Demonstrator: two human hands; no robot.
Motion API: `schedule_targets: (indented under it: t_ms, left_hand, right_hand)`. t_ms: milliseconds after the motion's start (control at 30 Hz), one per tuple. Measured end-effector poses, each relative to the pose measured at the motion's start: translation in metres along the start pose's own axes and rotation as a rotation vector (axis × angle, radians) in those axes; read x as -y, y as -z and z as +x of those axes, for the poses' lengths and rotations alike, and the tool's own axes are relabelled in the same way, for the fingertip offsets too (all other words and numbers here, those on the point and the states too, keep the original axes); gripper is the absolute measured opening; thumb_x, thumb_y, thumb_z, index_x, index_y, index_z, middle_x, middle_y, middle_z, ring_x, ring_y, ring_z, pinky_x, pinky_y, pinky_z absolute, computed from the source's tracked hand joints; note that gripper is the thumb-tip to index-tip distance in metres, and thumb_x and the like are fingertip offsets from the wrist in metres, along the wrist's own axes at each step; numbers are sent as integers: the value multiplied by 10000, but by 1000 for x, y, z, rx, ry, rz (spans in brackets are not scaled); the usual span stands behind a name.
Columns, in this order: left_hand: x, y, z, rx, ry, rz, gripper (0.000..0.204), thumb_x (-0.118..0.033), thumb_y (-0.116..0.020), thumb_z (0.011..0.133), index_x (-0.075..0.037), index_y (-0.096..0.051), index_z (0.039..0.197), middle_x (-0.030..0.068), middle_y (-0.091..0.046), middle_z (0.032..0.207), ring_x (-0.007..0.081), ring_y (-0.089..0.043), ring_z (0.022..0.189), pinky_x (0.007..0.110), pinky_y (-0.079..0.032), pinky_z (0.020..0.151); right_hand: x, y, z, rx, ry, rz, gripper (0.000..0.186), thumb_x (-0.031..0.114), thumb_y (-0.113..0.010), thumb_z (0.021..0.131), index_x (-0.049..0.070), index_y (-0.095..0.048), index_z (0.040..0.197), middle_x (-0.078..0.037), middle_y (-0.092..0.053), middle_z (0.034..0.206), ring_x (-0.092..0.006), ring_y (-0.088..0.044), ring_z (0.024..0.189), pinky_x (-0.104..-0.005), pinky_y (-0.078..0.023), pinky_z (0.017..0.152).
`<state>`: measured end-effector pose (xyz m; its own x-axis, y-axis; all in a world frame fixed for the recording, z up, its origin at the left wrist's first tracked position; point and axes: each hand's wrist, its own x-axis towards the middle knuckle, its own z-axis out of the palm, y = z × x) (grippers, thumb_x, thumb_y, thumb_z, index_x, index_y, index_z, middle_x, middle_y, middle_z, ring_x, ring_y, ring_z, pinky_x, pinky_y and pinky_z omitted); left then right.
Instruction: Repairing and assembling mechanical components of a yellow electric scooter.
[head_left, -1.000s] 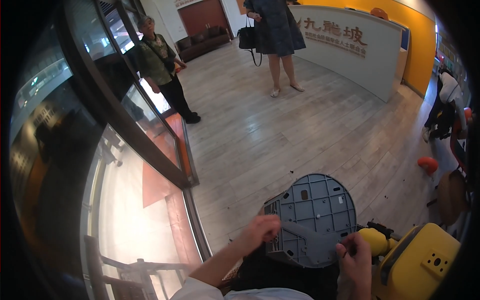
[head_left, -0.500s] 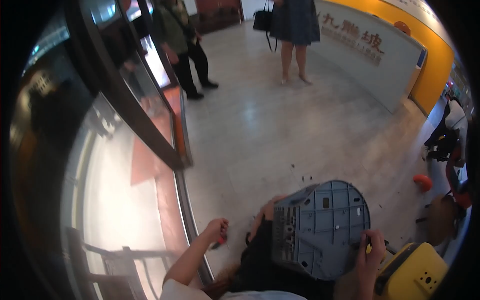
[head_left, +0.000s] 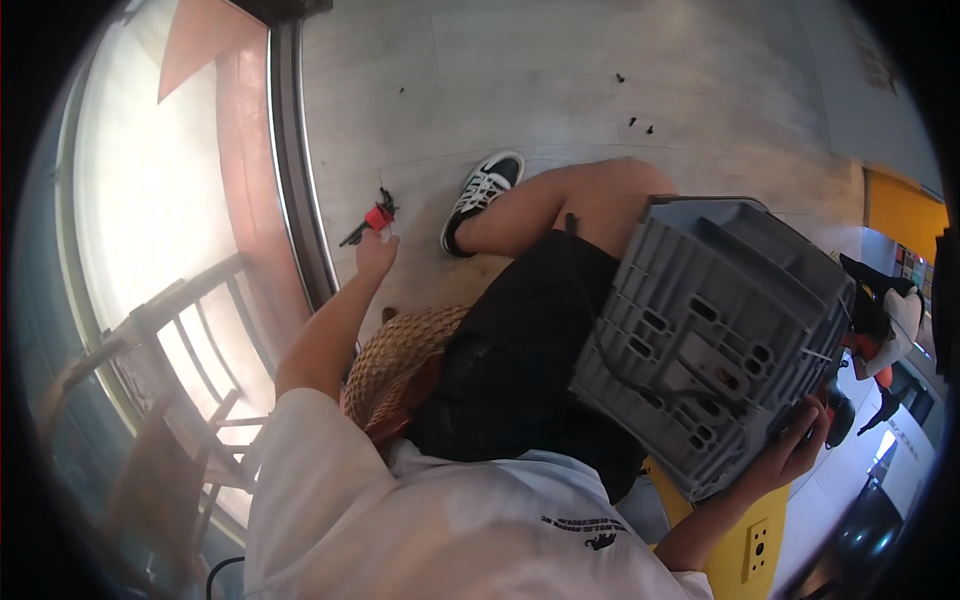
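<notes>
Reaching down by the floor on the left, my left hand (head_left: 375,258) is closed at a red holder with black rods (head_left: 379,217), like a hex key set; its fingertips are partly hidden. A large grey plastic shell (head_left: 690,320), ribbed and slotted on the side towards me, leans tilted on my right thigh. My right hand (head_left: 800,440) grips its lower right edge, fingers curled over it. A dark cable or strap crosses the slotted face. Several small dark screws (head_left: 634,122) lie on the floor beyond my knee.
A door track (head_left: 292,150) runs along the left, with glass and a chair frame (head_left: 190,320) beyond. Below my left arm is a woven seat or basket (head_left: 400,360). A yellow plastic part with holes (head_left: 758,550) stands at lower right. My sneaker (head_left: 485,190) rests ahead.
My view has tipped down and turned, so the people and counter ahead have left it. The grey shell now shows its slotted side, and my right hand still holds its edge.
</notes>
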<state>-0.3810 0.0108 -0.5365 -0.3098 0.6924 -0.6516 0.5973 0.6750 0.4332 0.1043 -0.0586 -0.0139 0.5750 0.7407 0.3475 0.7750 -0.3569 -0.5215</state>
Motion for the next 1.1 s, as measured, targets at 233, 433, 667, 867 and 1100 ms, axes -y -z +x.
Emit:
schedule_targets:
  t_ms: [233,433,667,867,1100]
  left_hand:
    - [-9,13,2,-97,-63,205,614,-320,-786,827,-14,-516,1287,260,-725,1071,469,-690,1048,540,-537,928]
    - [14,-14,73,-44,-123,337,519,-494,-664,931,-165,-636,1332,182,-687,1277,377,-658,1192,536,-525,974]
    - [39,-25,51,236,-36,548,755,-740,-582,835,-79,-768,1149,208,-729,1230,368,-695,1170,471,-541,996]
    - [-2,-21,15,157,-185,108,582,-646,-781,785,-72,-783,882,118,-731,708,247,-728,644,400,-570,604]
    - [-48,28,-11,14,-211,-63,561,-577,-856,738,-70,-789,967,134,-772,854,310,-758,826,439,-591,764]
  right_hand:
    - [8,-8,22,53,-32,-6,312,238,-416,1146,19,-635,1111,-27,-616,961,-109,-550,920,-267,-421,869]
    - [-9,3,30,-14,-70,8,299,233,-410,1146,19,-600,1063,-36,-574,1000,-136,-518,952,-280,-403,925]
    - [-9,-4,2,101,-164,-104,253,203,-459,1110,12,-583,1000,-63,-554,914,-185,-539,878,-325,-435,837]
    - [1,-5,-7,255,-154,-5,219,172,-503,1097,14,-655,1105,-164,-652,985,-274,-613,909,-405,-495,871]
    - [3,-21,5,132,123,65,161,108,-516,1052,-13,-609,998,-176,-596,908,-334,-592,893,-405,-456,838]
